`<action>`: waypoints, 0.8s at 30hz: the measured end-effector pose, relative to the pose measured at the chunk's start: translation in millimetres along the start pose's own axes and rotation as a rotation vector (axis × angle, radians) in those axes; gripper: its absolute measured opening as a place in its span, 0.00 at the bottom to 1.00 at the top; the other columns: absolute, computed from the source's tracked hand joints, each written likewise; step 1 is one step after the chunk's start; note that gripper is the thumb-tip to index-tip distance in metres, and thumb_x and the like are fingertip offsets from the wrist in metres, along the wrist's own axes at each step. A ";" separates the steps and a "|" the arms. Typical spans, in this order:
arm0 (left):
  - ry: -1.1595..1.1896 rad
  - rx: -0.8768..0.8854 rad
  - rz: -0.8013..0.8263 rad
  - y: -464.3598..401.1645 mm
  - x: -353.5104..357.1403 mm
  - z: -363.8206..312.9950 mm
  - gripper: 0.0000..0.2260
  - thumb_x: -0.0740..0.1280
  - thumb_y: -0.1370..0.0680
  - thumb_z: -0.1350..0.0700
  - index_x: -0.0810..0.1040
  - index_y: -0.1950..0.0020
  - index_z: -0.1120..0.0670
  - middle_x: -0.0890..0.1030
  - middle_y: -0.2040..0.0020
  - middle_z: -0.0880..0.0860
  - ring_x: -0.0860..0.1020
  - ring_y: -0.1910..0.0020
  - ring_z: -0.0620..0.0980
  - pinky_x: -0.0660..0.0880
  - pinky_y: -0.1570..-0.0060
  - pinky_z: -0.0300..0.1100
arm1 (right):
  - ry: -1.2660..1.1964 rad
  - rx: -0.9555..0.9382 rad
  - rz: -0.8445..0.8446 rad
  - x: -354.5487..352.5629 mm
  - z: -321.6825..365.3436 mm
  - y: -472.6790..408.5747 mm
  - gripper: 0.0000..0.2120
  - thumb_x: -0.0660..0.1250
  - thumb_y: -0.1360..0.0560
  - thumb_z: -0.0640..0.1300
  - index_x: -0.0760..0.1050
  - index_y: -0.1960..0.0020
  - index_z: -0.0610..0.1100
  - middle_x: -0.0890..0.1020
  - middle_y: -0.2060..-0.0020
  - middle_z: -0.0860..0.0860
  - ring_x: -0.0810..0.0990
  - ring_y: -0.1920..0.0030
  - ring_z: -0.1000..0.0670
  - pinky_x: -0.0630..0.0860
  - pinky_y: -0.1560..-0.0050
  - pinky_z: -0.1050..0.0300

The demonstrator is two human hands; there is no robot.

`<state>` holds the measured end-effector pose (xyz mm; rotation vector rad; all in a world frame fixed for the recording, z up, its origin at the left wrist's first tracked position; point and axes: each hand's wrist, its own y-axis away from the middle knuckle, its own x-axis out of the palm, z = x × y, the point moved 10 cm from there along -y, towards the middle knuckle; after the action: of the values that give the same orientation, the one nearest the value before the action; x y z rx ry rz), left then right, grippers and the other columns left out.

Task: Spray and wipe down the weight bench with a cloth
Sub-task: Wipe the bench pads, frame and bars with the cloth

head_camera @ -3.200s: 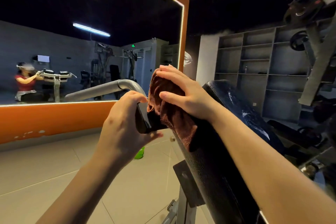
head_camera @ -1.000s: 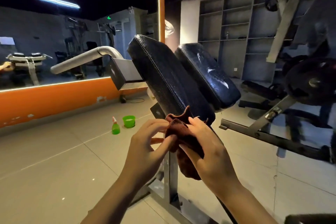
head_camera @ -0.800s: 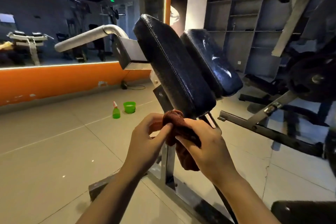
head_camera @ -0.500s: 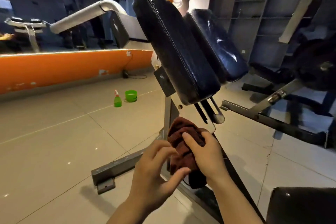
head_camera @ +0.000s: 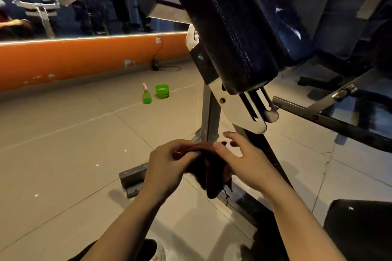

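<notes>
Cloth: a dark brown-red terry cloth (head_camera: 209, 172) is held between both hands, below the padded black vinyl weight bench (head_camera: 229, 34), beside its grey steel post.
Left hand (head_camera: 167, 167): the cloth's left top edge is pinched by curled fingers.
Right hand (head_camera: 246, 161): thumb on the cloth's right side, fingers partly spread above it.
Green plastic spray bottle (head_camera: 146, 96): standing on the tiled floor, well left of the bench, beside a green cup (head_camera: 162, 91).

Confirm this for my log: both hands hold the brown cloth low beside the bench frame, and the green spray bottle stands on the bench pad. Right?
Not quite. The head view shows the green spray bottle standing on the floor tiles beside a green cup. Both the left hand and right hand do hold the brown cloth.
</notes>
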<state>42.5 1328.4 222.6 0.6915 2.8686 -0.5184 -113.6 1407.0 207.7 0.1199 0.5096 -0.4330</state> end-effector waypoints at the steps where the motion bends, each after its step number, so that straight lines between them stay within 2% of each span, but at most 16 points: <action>1: -0.018 -0.028 -0.002 -0.4 -2.5 5.0 0.10 0.71 0.25 0.61 0.84 0.57 0.45 0.85 0.61 0.45 0.83 0.56 0.47 0.80 0.57 0.42 | 0.020 -0.035 0.017 2.6 4.8 3.5 0.26 0.65 0.26 0.63 0.65 0.30 0.61 0.69 0.42 0.60 0.71 0.42 0.56 0.71 0.58 0.69; 3: -0.078 -0.041 0.012 -0.1 -4.1 8.3 0.08 0.71 0.25 0.58 0.84 0.59 0.45 0.84 0.62 0.44 0.82 0.57 0.46 0.79 0.56 0.44 | 0.050 -0.121 0.076 11.3 15.6 8.4 0.23 0.70 0.28 0.59 0.70 0.35 0.62 0.70 0.42 0.64 0.71 0.43 0.61 0.68 0.57 0.70; 6: -0.157 -0.029 0.065 3.8 0.3 3.9 0.05 0.71 0.25 0.53 0.83 0.59 0.43 0.84 0.62 0.44 0.82 0.59 0.44 0.78 0.56 0.41 | 0.015 -0.192 0.164 29.2 24.5 11.5 0.11 0.72 0.26 0.47 0.77 0.45 0.57 0.80 0.49 0.60 0.79 0.48 0.61 0.77 0.51 0.65; 8: -0.151 -0.022 0.064 5.0 -2.2 0.9 0.04 0.71 0.25 0.53 0.84 0.58 0.45 0.84 0.62 0.43 0.82 0.59 0.43 0.77 0.59 0.35 | -0.052 -0.192 0.113 27.7 27.9 9.6 0.09 0.69 0.24 0.40 0.80 0.51 0.54 0.84 0.56 0.55 0.82 0.52 0.57 0.80 0.47 0.58; 10: -0.131 -0.025 0.072 5.6 -5.6 -1.6 0.05 0.71 0.25 0.54 0.84 0.58 0.45 0.84 0.63 0.43 0.81 0.60 0.41 0.75 0.62 0.31 | -0.115 -0.214 0.052 20.1 33.2 9.0 0.10 0.66 0.23 0.36 0.82 0.53 0.50 0.84 0.59 0.54 0.83 0.53 0.55 0.80 0.46 0.56; 14: -0.160 -0.053 0.124 5.2 -4.8 2.8 0.09 0.70 0.26 0.59 0.82 0.57 0.44 0.83 0.59 0.44 0.81 0.58 0.42 0.74 0.60 0.31 | -0.300 -0.264 0.049 12.4 48.5 15.9 0.10 0.63 0.22 0.35 0.80 0.54 0.47 0.82 0.62 0.56 0.81 0.55 0.58 0.77 0.53 0.65; 17: -0.223 -0.093 0.144 5.9 -0.2 11.1 0.09 0.71 0.27 0.57 0.79 0.58 0.42 0.81 0.54 0.42 0.79 0.54 0.42 0.76 0.54 0.36 | -0.308 -0.313 0.091 12.4 57.3 23.4 0.09 0.61 0.21 0.37 0.77 0.53 0.49 0.80 0.59 0.56 0.79 0.54 0.56 0.78 0.53 0.64; 21: -0.338 -0.095 0.169 2.2 3.8 16.8 0.09 0.71 0.26 0.56 0.78 0.60 0.42 0.80 0.61 0.40 0.78 0.58 0.38 0.70 0.62 0.32 | -0.378 -0.350 0.056 0.5 62.0 28.6 0.08 0.61 0.21 0.36 0.78 0.50 0.44 0.81 0.59 0.56 0.81 0.55 0.58 0.77 0.55 0.66; 24: -0.410 -0.112 0.236 0.7 9.1 24.8 0.09 0.71 0.25 0.53 0.76 0.62 0.40 0.78 0.60 0.38 0.74 0.59 0.37 0.66 0.63 0.33 | -0.454 -0.361 -0.029 -16.1 58.3 28.8 0.08 0.62 0.23 0.36 0.79 0.50 0.44 0.82 0.62 0.58 0.82 0.55 0.58 0.77 0.58 0.67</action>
<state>36.3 1323.7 197.4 0.7870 2.3782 -0.4065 -87.8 1426.3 266.4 -0.3292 0.1353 -0.3752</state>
